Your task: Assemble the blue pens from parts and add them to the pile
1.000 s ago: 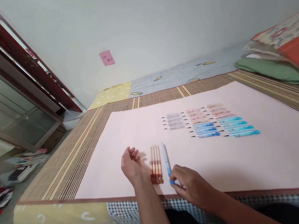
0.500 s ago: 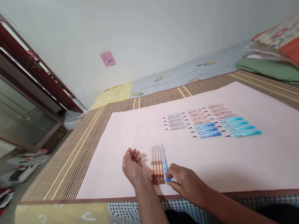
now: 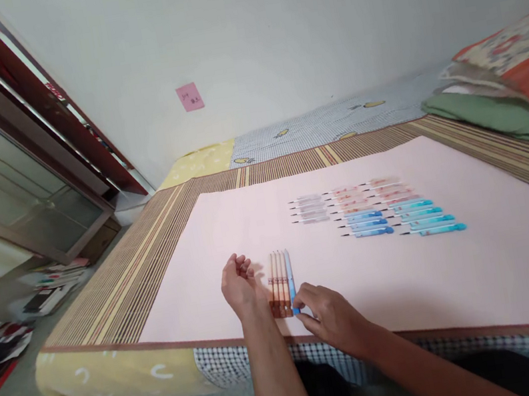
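Note:
A row of several pens with peach barrels and brown ends (image 3: 277, 283) lies on the pink sheet (image 3: 178, 287), tips pointing away from me. Right alongside the row is a light-blue pen (image 3: 289, 275). The thumb and fingertips of my right hand (image 3: 332, 315) are closed on its darker blue near end. On the other side of the row rests my left hand (image 3: 239, 288), palm turned inward, its fingers loosely curled and apart with nothing in them.
Farther back lie clear-looking pens (image 3: 310, 209), reddish pens (image 3: 390, 190), blue pens (image 3: 365, 225) and turquoise pens (image 3: 433, 222), tips to the left. A striped mat (image 3: 118, 263) is under the sheet. Folded bedding (image 3: 498, 111) sits at the right; a pink note (image 3: 189, 97) is on the wall.
The light-blue pen has moved slightly left, closing the gap to the peach-and-brown row, with my right hand still on it. My left hand keeps its pose. The view has shifted a little.

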Tool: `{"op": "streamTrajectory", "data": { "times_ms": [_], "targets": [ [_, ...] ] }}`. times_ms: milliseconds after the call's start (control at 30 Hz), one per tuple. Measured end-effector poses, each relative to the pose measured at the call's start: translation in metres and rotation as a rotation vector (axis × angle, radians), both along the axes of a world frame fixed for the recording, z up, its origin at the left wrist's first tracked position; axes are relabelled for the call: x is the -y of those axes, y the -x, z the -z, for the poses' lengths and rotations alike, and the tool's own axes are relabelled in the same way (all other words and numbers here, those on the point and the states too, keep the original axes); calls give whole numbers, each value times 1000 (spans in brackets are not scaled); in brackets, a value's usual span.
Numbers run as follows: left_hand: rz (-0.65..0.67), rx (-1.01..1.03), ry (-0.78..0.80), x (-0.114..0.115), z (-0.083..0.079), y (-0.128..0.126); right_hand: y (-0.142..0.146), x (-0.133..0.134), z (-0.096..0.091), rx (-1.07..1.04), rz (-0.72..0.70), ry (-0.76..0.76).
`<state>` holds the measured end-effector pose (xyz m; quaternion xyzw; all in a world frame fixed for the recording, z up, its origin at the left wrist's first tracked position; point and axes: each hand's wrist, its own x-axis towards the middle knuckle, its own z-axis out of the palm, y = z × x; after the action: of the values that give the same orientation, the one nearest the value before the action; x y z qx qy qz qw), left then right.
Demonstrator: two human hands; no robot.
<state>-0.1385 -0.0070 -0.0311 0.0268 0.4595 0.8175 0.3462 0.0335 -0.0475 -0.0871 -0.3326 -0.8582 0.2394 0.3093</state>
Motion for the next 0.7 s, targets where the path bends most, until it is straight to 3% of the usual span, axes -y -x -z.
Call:
{"op": "streamTrajectory", "data": {
  "times_ms": [400,700],
  "targets": [
    [19,3,3,-2,2,1,-2,4,-7,3,-4,20],
    [11,-9,11,-3,2,2,-7,5,-11,-168,14,76]
  ]
}}
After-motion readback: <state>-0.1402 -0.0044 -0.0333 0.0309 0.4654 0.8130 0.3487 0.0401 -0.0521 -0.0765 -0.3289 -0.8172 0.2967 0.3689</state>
